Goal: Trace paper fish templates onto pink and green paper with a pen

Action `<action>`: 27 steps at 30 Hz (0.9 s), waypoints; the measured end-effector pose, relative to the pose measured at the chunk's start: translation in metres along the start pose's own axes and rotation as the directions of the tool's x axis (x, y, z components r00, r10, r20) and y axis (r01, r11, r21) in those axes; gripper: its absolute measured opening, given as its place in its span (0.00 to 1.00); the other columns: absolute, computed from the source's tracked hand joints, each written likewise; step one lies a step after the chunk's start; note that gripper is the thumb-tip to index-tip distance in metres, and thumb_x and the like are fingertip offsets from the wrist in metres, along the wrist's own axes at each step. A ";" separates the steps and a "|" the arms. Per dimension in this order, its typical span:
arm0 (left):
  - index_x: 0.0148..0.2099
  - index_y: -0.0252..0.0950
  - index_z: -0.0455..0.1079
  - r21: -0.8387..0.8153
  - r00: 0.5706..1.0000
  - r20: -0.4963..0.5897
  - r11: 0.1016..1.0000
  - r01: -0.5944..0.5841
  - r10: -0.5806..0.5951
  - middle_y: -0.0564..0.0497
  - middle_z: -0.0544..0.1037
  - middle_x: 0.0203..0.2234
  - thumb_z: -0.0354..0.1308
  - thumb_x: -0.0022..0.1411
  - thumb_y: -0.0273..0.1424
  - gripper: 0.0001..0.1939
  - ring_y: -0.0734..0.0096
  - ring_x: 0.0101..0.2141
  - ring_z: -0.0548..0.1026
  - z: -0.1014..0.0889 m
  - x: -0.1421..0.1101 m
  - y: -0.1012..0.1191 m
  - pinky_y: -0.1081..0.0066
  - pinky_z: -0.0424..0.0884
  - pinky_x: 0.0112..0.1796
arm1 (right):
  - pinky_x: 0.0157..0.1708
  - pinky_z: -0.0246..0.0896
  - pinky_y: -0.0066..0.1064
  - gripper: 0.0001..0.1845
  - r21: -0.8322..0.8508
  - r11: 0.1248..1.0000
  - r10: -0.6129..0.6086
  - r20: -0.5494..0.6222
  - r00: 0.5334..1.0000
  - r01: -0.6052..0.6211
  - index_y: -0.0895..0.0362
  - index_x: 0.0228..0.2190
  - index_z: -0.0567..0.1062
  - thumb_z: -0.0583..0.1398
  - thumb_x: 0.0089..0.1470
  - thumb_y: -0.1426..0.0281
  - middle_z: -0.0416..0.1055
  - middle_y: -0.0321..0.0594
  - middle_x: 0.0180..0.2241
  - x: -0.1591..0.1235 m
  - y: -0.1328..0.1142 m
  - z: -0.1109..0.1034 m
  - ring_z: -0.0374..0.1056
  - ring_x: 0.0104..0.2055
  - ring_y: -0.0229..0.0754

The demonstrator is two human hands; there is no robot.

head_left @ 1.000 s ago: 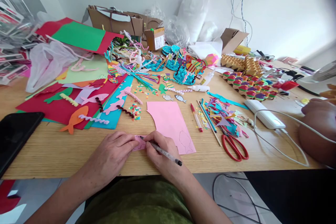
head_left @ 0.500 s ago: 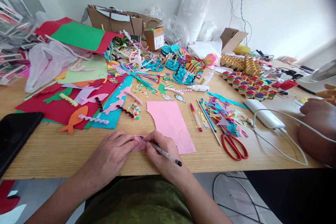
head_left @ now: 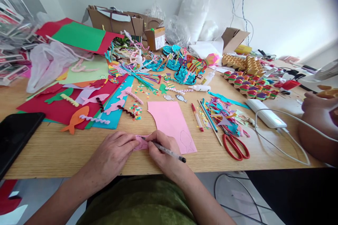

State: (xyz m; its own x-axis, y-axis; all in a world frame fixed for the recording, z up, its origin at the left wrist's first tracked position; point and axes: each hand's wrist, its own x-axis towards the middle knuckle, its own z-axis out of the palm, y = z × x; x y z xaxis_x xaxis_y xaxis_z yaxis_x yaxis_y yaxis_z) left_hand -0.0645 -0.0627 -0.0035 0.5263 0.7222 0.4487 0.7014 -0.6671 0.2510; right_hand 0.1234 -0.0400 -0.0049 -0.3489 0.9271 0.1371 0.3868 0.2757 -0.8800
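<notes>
1. Pen [head_left: 173, 153] is pinched between the thumb and fingers of the right hand [head_left: 166, 163], at the near left of the pink sheet [head_left: 169, 117]; its tip is at the small pink piece [head_left: 142, 144].
2. The left hand [head_left: 114, 152], further left of the pink sheet, is palm down, with its fingers close together and the fingertips resting on the small pink piece. I cannot tell whether its thumb pinches from below.
3. The small pink piece lies on the bench [head_left: 60, 156] and shows some drawn lines; the hands cover part of it.
4. On the pink sheet, near its right near corner, there is a fish outline [head_left: 186, 141].
5. To the right of the pink sheet lie a red-ended marker [head_left: 197, 117], paper scraps [head_left: 222, 112] and red scissors [head_left: 232, 141].
6. To the left of the pink sheet lies an orange fish [head_left: 75, 120]; a dark phone [head_left: 19, 135] is further left.
7. Far to the right of the pink sheet is another person's hand [head_left: 319, 102].
</notes>
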 end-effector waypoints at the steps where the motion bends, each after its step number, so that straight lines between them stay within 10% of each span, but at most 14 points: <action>1: 0.44 0.35 0.70 -0.002 1.000 0.006 1.000 0.001 -0.001 0.48 0.76 0.38 0.43 0.67 0.22 0.14 0.65 0.39 0.71 0.000 -0.001 0.000 0.66 0.69 0.40 | 0.21 0.51 0.23 0.07 0.011 1.000 0.024 -0.005 1.000 -0.024 0.58 0.28 0.72 0.54 0.49 0.75 0.67 0.33 0.21 -0.001 -0.001 -0.001 0.59 0.21 0.33; 27: 0.37 0.37 0.68 -0.122 0.991 0.062 0.984 0.129 -0.122 0.49 0.74 0.39 0.46 0.66 0.24 0.10 0.64 0.41 0.69 0.003 -0.006 -0.005 0.65 0.67 0.42 | 0.24 0.54 0.22 0.08 -0.017 0.996 -0.088 0.110 0.990 0.091 0.57 0.27 0.71 0.53 0.47 0.76 0.66 0.31 0.20 -0.012 -0.008 -0.005 0.59 0.21 0.32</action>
State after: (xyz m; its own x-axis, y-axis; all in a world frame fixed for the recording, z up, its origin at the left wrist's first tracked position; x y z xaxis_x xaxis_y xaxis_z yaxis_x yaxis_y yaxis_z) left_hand -0.0699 -0.0634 -0.0098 0.4659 0.8080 0.3606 0.6996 -0.5859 0.4090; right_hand 0.1283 -0.0517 0.0026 -0.4735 0.8655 0.1633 0.3679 0.3627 -0.8562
